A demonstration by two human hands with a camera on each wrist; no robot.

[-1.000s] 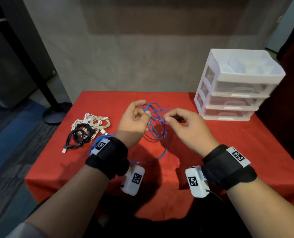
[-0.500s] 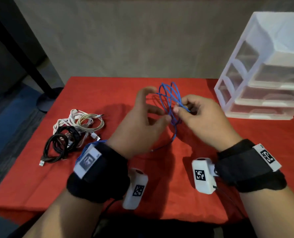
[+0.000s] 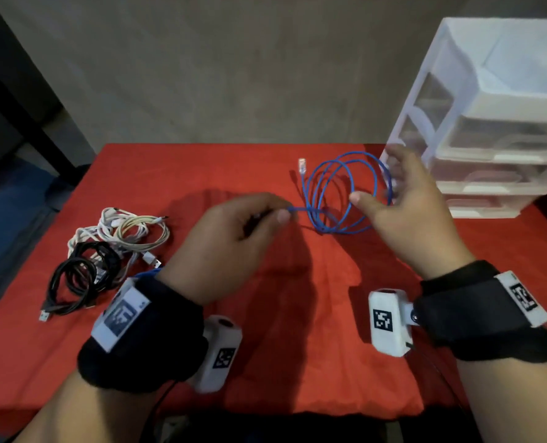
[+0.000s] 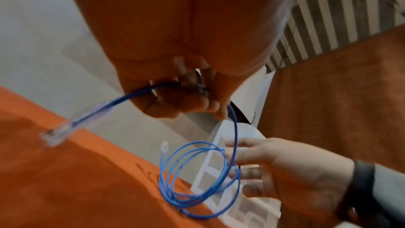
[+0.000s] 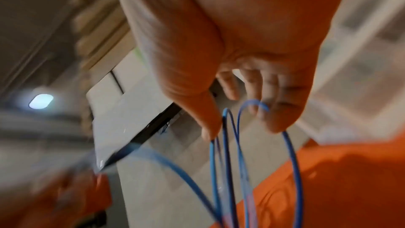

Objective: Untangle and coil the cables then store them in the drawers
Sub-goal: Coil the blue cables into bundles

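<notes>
Blue cable (image 3: pixel 345 193) part-coiled above table (image 3: pixel 202 174) far-right area, loops draped over spread right hand (image 3: pixel 403 212), tail pinched by left hand (image 3: pixel 234 238). Cable pile (image 3: pixel 106 254) near left edge untouched; drawers (image 3: pixel 496 139) unloaded, approx.

The cable (image 3: pixel 345 193) is blue, the cloth on the surface (image 3: pixel 297 298) is red, the drawers (image 3: pixel 496 123) are white and see-through, and the other cords (image 3: pixel 106 251) are black and white.

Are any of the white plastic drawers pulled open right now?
No: in the head view all the drawers of the white plastic drawer unit sit pushed in flush with its frame.
</notes>
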